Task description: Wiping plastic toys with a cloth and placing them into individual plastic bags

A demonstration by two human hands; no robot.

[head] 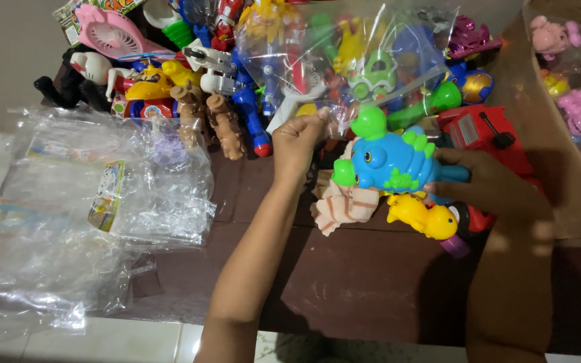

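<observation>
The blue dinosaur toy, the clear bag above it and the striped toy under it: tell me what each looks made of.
Blue dinosaur toy, held in the right hand: likely hard moulded plastic, smooth, slightly glossy with highlights.
Clear bag, pinched by the left hand: thin plastic film, see-through, creased and shiny.
Striped toy: seemingly soft fabric or plush, matt with folds; not certain.

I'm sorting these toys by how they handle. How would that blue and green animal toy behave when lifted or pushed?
The blue and green animal toy looks like moulded hollow plastic, so probably stiff and light. The right hand holds it alone. Its rounded, bumpy body would likely rock or tip if pushed.
</observation>
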